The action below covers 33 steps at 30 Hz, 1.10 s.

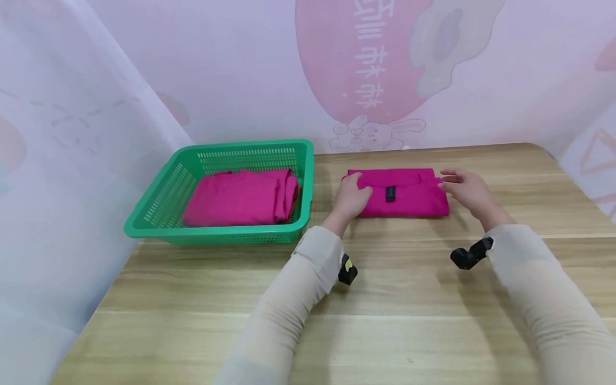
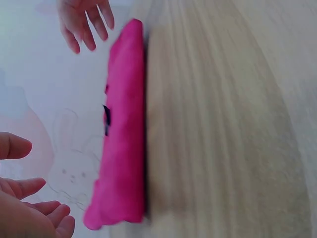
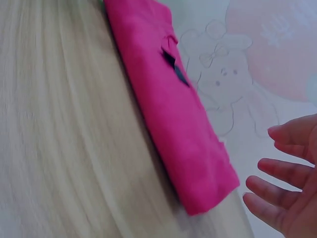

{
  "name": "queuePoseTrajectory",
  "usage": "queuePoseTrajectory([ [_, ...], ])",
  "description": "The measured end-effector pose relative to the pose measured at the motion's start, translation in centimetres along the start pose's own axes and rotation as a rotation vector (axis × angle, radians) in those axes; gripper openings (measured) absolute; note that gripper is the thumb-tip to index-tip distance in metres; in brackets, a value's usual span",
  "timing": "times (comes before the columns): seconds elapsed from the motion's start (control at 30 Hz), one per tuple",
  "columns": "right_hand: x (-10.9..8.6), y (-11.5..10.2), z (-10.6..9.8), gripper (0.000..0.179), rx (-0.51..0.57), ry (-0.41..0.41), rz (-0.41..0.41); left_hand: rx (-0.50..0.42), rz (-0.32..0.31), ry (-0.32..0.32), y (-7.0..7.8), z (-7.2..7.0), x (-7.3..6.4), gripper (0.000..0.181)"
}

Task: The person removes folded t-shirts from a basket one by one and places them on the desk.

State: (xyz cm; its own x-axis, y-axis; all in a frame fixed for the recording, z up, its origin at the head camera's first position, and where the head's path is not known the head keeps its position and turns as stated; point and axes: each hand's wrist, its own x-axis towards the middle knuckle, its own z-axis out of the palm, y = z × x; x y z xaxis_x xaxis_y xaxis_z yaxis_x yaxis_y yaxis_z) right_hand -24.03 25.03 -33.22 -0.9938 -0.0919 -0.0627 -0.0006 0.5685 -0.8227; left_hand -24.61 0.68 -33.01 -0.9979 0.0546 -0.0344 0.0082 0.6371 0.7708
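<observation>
A folded magenta cloth item (image 1: 404, 200) with a small black tag (image 1: 390, 193) lies flat on the table, its kind hidden by the folding. My left hand (image 1: 350, 198) is at its left end with fingers spread; in the left wrist view those fingers (image 2: 47, 213) appear apart from the cloth. At the right end is my right hand (image 1: 467, 192), its fingers loosely extended. The right wrist view shows a gap between the right fingers (image 3: 270, 196) and the bundle (image 3: 168, 114). Neither hand holds anything.
To the left stands a green plastic basket (image 1: 216, 233) with more folded magenta cloth (image 1: 231, 198) inside and a bit of orange-red fabric (image 1: 294, 204) at its right side. Behind the wooden table (image 1: 394, 299) hangs a printed pale curtain (image 1: 231, 69).
</observation>
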Motion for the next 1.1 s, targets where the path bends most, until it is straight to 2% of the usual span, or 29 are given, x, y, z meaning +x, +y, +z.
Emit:
queuePoseTrajectory([
  [0.23,-0.2,-1.7,0.8,0.049,0.074,-0.007,-0.065,-0.077,0.052,-0.052,1.5,-1.0,-1.1,0.047],
  [0.5,-0.3,-3.3,1.9,0.051,0.180,-0.047,-0.092,-0.185,0.061,-0.135,3.0,-3.0,-3.0,0.047],
  [0.63,-0.3,-4.2,2.6,0.051,0.209,-0.040,-0.102,-0.268,0.071,-0.162,3.0,-4.0,-3.4,0.046],
  [0.8,-0.1,-5.3,3.7,0.050,0.236,-0.046,-0.115,-0.329,0.071,-0.183,2.7,-5.3,-4.0,0.045],
  [0.97,0.1,-6.2,4.8,0.049,0.276,-0.054,-0.138,-0.317,0.045,-0.180,2.4,-6.6,-4.4,0.046],
  [1.1,0.2,-6.9,5.4,0.049,0.306,-0.060,-0.139,-0.332,0.052,-0.179,1.9,-7.5,-4.4,0.046],
])
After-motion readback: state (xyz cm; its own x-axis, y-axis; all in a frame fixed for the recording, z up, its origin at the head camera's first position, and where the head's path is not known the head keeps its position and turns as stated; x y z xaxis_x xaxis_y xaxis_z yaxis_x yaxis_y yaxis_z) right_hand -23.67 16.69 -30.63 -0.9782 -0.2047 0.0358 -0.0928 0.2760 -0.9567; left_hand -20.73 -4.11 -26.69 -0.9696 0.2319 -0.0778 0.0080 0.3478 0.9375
